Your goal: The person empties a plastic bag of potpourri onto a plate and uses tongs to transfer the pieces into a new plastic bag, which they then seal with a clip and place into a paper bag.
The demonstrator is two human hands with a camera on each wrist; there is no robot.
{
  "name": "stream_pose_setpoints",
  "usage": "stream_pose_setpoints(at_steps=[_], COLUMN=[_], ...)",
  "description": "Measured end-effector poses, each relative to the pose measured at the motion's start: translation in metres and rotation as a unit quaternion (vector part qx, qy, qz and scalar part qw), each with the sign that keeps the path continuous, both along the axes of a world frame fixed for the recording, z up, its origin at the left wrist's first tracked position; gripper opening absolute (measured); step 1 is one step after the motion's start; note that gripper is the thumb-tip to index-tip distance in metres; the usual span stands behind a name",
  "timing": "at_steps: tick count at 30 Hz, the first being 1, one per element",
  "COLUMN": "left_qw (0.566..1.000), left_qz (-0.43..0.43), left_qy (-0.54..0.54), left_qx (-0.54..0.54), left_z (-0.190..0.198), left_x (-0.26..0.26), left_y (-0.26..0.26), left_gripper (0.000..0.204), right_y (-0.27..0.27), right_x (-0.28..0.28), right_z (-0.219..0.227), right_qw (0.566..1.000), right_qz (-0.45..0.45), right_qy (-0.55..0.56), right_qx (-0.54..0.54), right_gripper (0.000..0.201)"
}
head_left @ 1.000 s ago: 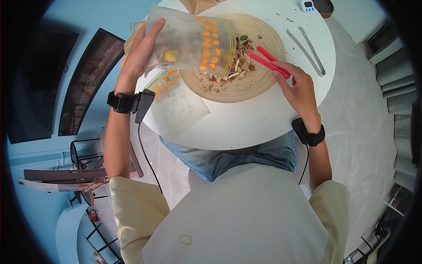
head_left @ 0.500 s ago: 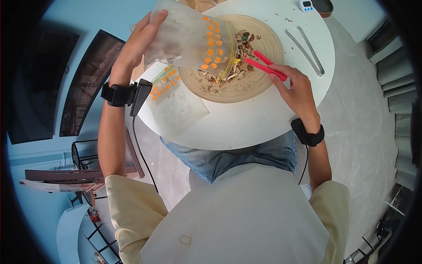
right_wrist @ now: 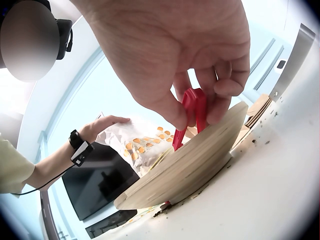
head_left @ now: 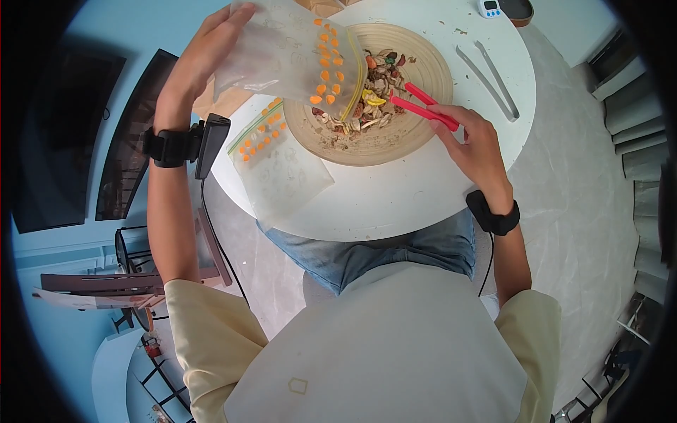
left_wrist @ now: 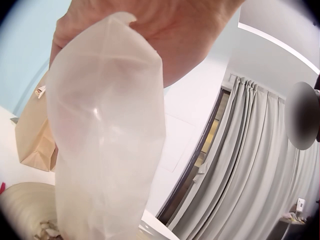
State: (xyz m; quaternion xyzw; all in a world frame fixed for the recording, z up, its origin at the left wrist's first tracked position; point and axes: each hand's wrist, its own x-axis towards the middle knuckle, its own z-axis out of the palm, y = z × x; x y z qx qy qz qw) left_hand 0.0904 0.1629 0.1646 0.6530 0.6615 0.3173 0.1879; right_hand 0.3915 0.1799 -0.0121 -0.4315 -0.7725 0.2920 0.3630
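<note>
High at the left, my left hand (head_left: 201,60) grips the bottom end of a frosted zip bag (head_left: 275,53) printed with orange dots. The bag tilts, its zip-edged mouth over a round wooden plate (head_left: 431,60). On the plate lies a heap of dried plant pieces (head_left: 384,74) that looks like potpourri, with a yellow piece (head_left: 375,101) beside the bag's mouth. My right hand (head_left: 474,137) pinches red tongs (head_left: 419,111) between thumb and fingers, their tips apart over the heap. In the right wrist view, the plate (right_wrist: 200,165) partly hides the red tongs (right_wrist: 195,107).
A second dotted zip bag (head_left: 285,176) lies flat on the white table (head_left: 374,201), left of the plate. Metal tongs (head_left: 487,84) rest to the right, with a timer (head_left: 489,8) at the far edge. Brown paper (head_left: 220,100) sits under the left arm. Crumbs dot the table.
My left hand has moved left with the bag, drawing its mouth back a little across the plate. The yellow piece, earlier inside the bag, now lies on the heap. My right hand stays nearly still.
</note>
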Motion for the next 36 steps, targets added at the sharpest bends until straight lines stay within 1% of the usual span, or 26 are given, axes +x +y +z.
stream_pose_setpoints(at_steps=[5,7,9,10,12,13,15,16,18,21,28,30,31,33,36], left_qw=[0.999,0.999,0.994,0.994,0.988,0.988,0.995,0.996,0.997,0.998,0.995,0.981,0.981,0.967,0.963], left_qz=[-0.018,-0.023,-0.102,-0.103,-0.07,-0.071,-0.084,-0.084,0.07,0.064,0.044,-0.011,-0.01,0.021,0.014], left_qy=[0.0,0.0,0.019,0.019,-0.105,-0.105,0.001,0.001,-0.014,-0.03,-0.076,-0.192,-0.193,-0.253,-0.269], left_qx=[0.042,0.049,-0.042,-0.042,-0.084,-0.084,-0.045,-0.044,-0.003,0.006,0.037,-0.003,-0.003,-0.006,-0.014], left_z=[0.013,0.023,0.039,0.041,0.043,0.041,0.039,0.031,0.008,0.008,0.009,0.002,-0.004,-0.018,-0.033], left_x=[0.02,0.021,0.001,-0.013,-0.036,-0.029,-0.011,-0.022,-0.057,-0.061,-0.071,-0.083,-0.085,-0.089,-0.093], left_y=[-0.018,-0.015,-0.003,0.002,0.011,0.008,-0.003,0.004,0.022,0.019,0.01,0.009,0.007,0.004,-0.003], left_gripper=[0.06,0.06,0.06,0.06,0.06,0.06,0.06,0.06,0.061,0.06,0.057,0.053,0.053,0.051,0.054], right_y=[0.0,0.0,0.001,0.0,-0.001,-0.001,0.0,0.0,-0.001,0.001,-0.001,-0.002,-0.003,-0.003,-0.004], right_x=[0.0,0.0,0.0,-0.001,-0.001,0.0,0.0,0.0,-0.001,0.0,0.0,0.0,0.0,0.001,0.002], right_z=[0.001,0.001,-0.001,-0.001,0.002,0.001,0.0,0.0,0.0,-0.004,0.0,0.001,0.002,0.004,0.005], right_qw=[1.0,1.0,1.0,1.0,1.0,1.0,1.0,1.0,1.0,1.0,1.0,1.0,1.0,1.0,1.0], right_qz=[-0.001,-0.002,0.001,0.001,-0.001,-0.002,0.003,0.003,-0.001,0.007,0.005,0.005,0.005,0.003,0.001], right_qy=[0.004,0.009,-0.002,-0.002,0.004,0.005,0.003,0.003,0.012,0.013,0.008,0.011,0.01,0.003,0.003], right_qx=[-0.005,-0.006,0.016,0.015,-0.011,-0.011,-0.003,-0.002,-0.012,0.008,-0.002,-0.004,-0.004,0.0,0.001], right_gripper=[0.023,0.022,0.022,0.022,0.022,0.022,0.022,0.022,0.023,0.023,0.023,0.023,0.023,0.023,0.023])
